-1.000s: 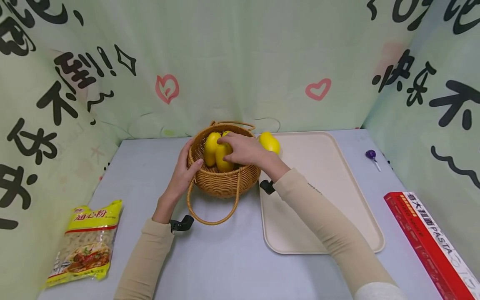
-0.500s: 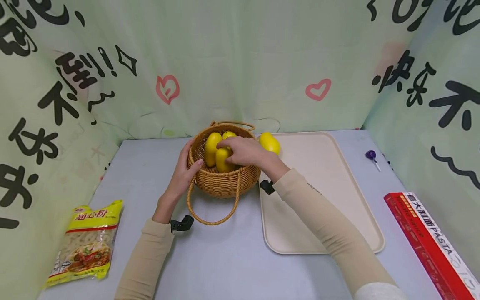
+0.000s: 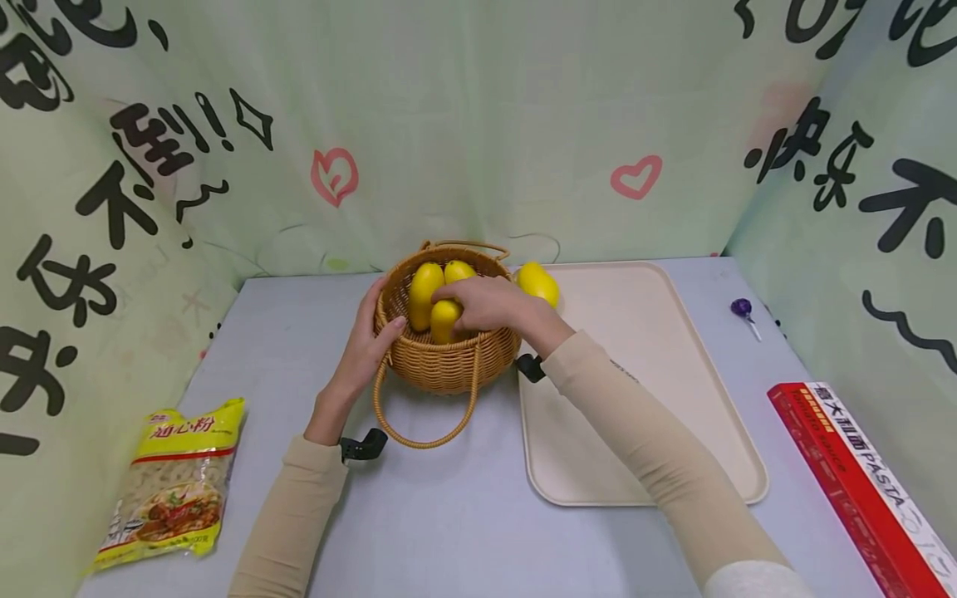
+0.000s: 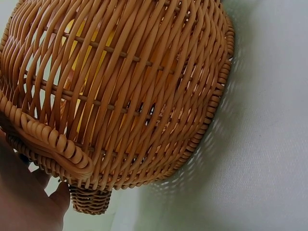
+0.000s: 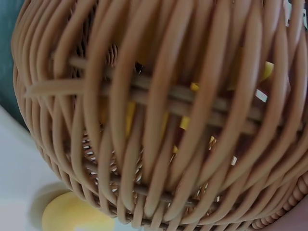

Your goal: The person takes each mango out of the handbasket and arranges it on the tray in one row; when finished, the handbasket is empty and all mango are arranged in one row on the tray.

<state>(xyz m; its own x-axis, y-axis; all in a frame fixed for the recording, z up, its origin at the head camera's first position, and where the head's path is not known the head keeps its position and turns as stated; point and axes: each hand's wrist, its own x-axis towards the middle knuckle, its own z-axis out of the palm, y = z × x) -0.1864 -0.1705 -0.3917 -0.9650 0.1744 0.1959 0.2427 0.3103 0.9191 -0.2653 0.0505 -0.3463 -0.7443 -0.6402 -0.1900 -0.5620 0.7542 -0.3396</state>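
A round wicker basket (image 3: 449, 368) stands slightly tilted near the back of the table, its front handle hanging down. My left hand (image 3: 368, 336) holds its left rim, thumb over the edge; in the left wrist view the fingers lie by the handle joint (image 4: 79, 166). Reaching in over the right rim, my right hand (image 3: 489, 303) curls its fingers round a yellow mango (image 3: 444, 320), which it partly covers. Beside that lies a longer mango (image 3: 424, 295), with another yellow fruit (image 3: 458, 271) behind. The right wrist view shows mostly the basket's weave (image 5: 159, 110).
A lemon-like yellow fruit (image 3: 538, 285) lies right of the basket at the corner of a beige tray (image 3: 635, 399). A bag of pasta (image 3: 172, 490) is at the left. A purple lollipop (image 3: 742, 309) and a red pasta box (image 3: 845, 482) lie at the right.
My right hand has sunk slightly within the basket, and the front mango has shifted with it, showing less of its length. The fruit behind shows more. The left hand has stayed still.
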